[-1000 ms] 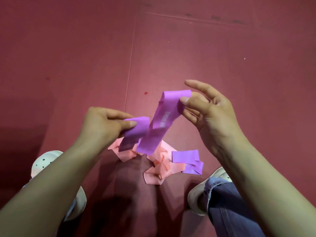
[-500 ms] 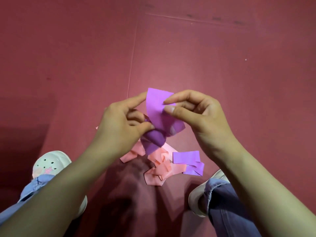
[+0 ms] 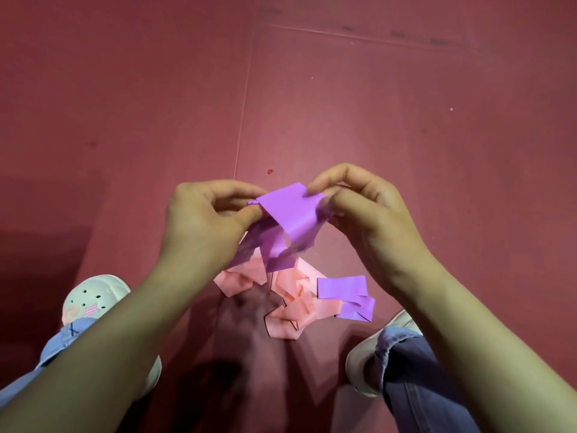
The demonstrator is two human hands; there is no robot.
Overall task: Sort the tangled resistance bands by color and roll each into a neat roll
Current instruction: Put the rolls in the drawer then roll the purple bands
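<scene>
Fingertips of left hand and right hand pinch one purple band.

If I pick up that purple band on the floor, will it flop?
Probably floppy: the thin purple rubber band on the floor lies folded over itself, and the held purple band droops from the left hand and right hand. Likely light too: fingertip pinches hold that one.
</scene>
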